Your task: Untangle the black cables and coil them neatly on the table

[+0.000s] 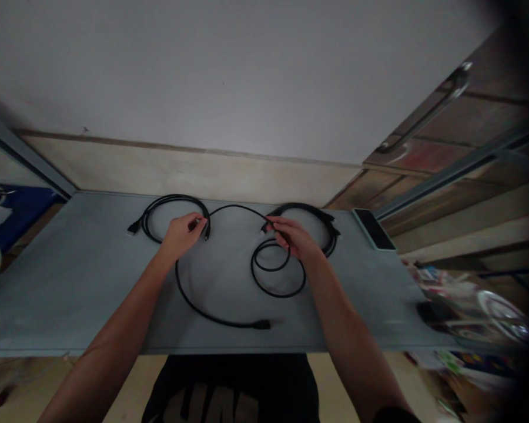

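A black cable (235, 206) arches between my two hands above the grey table. My left hand (183, 236) pinches it on the left; from there one end hangs down and curves across the table to a plug (261, 324). On the other side my right hand (294, 235) grips the same cable, and loose loops (278, 295) lie below that hand. Behind my left hand rests a coiled black cable (173, 197) with a plug at its left. Another coiled black cable (311, 207) lies behind my right hand, partly hidden by it.
A phone (374, 230) lies at the table's (92, 282) right back corner. A wall (203, 170) runs along the back edge. Metal posts stand at both sides. Blurred clutter (480, 311), including a clear container, sits at the right. A blue object (26, 208) is at far left.
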Motion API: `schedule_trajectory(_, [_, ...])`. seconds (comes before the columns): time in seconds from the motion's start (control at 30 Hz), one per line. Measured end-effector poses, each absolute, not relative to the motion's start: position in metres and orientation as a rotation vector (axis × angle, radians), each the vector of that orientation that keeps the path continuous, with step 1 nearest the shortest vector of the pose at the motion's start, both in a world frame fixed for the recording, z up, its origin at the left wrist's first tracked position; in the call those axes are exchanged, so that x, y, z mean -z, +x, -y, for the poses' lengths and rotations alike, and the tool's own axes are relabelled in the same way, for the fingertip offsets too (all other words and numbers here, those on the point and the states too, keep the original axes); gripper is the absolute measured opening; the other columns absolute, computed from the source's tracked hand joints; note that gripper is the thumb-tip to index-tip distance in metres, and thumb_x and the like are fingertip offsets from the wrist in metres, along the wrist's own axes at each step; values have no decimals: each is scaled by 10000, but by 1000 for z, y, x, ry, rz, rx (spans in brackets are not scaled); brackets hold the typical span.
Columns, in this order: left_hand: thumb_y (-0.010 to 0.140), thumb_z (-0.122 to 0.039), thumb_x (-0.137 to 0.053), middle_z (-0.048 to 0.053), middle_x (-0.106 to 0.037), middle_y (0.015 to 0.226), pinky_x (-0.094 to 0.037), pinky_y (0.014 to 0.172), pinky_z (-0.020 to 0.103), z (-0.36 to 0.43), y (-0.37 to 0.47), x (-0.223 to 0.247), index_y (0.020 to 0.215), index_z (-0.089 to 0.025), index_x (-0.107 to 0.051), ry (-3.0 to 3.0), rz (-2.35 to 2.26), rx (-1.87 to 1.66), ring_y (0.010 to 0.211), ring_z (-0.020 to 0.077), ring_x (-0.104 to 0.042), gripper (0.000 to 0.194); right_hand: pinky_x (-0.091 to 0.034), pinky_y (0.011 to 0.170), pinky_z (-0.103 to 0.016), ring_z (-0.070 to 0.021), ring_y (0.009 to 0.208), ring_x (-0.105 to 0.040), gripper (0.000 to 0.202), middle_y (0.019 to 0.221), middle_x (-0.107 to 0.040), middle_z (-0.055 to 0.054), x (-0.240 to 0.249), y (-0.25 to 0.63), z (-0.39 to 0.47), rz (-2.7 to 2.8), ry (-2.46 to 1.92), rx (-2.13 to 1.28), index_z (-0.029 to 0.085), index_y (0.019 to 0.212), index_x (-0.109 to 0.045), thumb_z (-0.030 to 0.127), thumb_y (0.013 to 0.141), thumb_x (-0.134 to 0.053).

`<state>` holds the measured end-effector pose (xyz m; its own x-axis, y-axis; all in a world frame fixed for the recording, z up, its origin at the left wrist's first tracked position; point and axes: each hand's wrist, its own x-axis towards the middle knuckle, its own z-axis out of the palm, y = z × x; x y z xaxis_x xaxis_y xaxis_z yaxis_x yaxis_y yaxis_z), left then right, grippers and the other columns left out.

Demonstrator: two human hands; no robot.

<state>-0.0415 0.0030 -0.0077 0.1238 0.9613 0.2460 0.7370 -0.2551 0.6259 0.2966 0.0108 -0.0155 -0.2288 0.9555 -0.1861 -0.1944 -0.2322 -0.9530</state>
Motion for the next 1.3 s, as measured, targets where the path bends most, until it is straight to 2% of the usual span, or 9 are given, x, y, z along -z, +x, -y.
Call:
schedule_trajectory(0.13, [910, -453, -563, 36, -721, 732, -467, 652, 298, -2, -43, 6, 1079, -199, -743, 2159, -1640, -750, 637, 185, -632, 354, -258, 325, -179, -42, 410, -432, 401, 798, -696, -36, 17, 296, -6, 1267, -1059, -1859, 154, 1194, -674, 285, 816, -699])
schedule_trajectory(0.3, [933, -362, -533, 62, -769, 1039, -514, 883, 339, 3, -32, 11, 1060, -221, -771, 2234, -1324, -699, 951, 229, -702, 305, -205, 299, -170, -38, 356, -376, 456, 687, -665, -5, 16, 291, 0, 1453, -992, -2123, 122, 1249, -643, 306, 834, -687])
schedule_trajectory(0.5, [880, -444, -615, 62, -781, 983, -556, 793, 346, 4, -32, 9, 1035, -206, -785, 1989, -1316, -816, 865, 241, -713, 331, -338, 418, -172, -49, 505, -415, 735, 901, -679, -30, 0, 296, 4, 1197, -816, -1890, 217, 1401, -549, 223, 694, -753])
schedule_trajectory(0.6, [872, -467, -623, 43, -783, 904, -548, 701, 309, 5, -33, 4, 1006, -212, -792, 1916, -1268, -781, 799, 225, -702, 334, -364, 449, -187, -57, 536, -416, 718, 975, -678, -43, -7, 306, 3, 1122, -809, -1719, 238, 1382, -565, 228, 685, -739])
schedule_trajectory(0.7, [897, -468, -588, 36, -775, 875, -524, 672, 284, 3, -35, 1, 980, -208, -793, 1947, -1236, -753, 770, 207, -686, 341, -329, 424, -189, -56, 512, -431, 546, 898, -674, -34, -4, 308, -2, 1205, -983, -1532, 218, 1276, -637, 276, 742, -731])
schedule_trajectory(0.8, [924, -462, -538, 51, -768, 868, -516, 702, 295, 0, -38, 4, 984, -195, -784, 2031, -1304, -762, 764, 207, -679, 368, -293, 390, -201, -61, 429, -422, 242, 628, -588, 11, 3, 302, -7, 1407, -1279, -1245, 160, 921, -712, 367, 796, -718])
schedule_trajectory(0.93, [930, -421, -535, 89, -766, 1022, -522, 745, 320, 0, -36, 8, 1211, -186, -712, 2104, -1347, -748, 791, 212, -683, 407, -294, 373, -209, -66, 374, -390, 307, 488, -485, 46, 7, 288, -5, 1624, -1450, -1143, 159, 732, -655, 446, 837, -672])
schedule_trajectory(1.17, [917, -352, -579, 85, -767, 1020, -527, 857, 365, 5, -20, 15, 1093, -230, -764, 2163, -1130, -683, 908, 232, -692, 283, -198, 339, -202, -44, 347, -336, 332, 519, -506, 51, 6, 269, 10, 1792, -1233, -1733, 132, 846, -701, 464, 840, -683])
schedule_trajectory(1.3, [929, -385, -564, 77, -767, 1039, -527, 878, 367, 5, -19, 18, 1088, -242, -767, 2129, -1135, -743, 944, 237, -697, 295, -239, 395, -188, -46, 442, -375, 450, 660, -559, 34, 0, 276, 10, 1533, -1040, -1854, 156, 1200, -674, 344, 797, -745])
